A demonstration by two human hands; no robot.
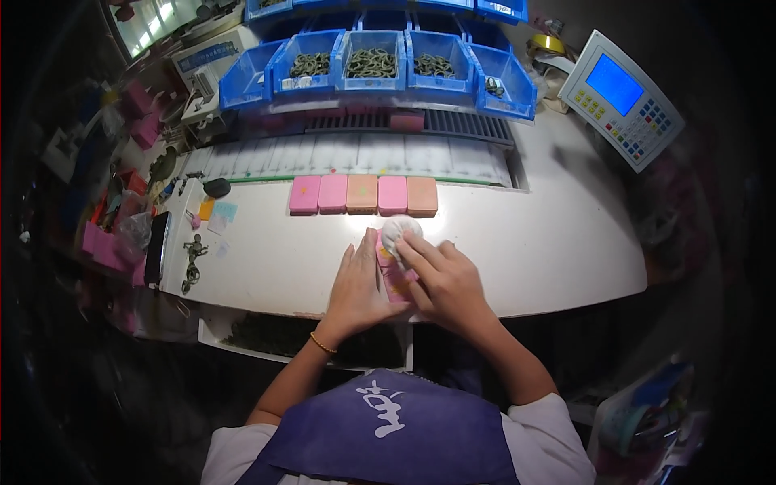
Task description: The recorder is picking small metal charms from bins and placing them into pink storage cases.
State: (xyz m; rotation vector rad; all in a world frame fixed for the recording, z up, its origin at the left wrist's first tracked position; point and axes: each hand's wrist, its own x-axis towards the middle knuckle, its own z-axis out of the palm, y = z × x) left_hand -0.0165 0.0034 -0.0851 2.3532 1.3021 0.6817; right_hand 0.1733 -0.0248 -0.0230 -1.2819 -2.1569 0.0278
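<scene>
Two pink blocks (395,285) lie end to end on the white table in front of me, partly hidden by my hands. My left hand (353,288) rests along their left side, fingers stretched out and thumb reaching across the near end. A rounded white cloth pouch (399,233) is pinched in the fingertips of my right hand (446,281). It sits over the far block, covering part of its top. Yellow marks show on the pink surfaces. Beyond my hands, several pink and peach blocks (362,195) stand side by side in a row.
Blue bins (373,70) with small dark metal pieces rise at the back, above a slatted grille (408,124). A control panel with a blue screen (622,99) stands at the far right. Dark castings (193,260) lie at the left; an open drawer (315,343) is under the table edge.
</scene>
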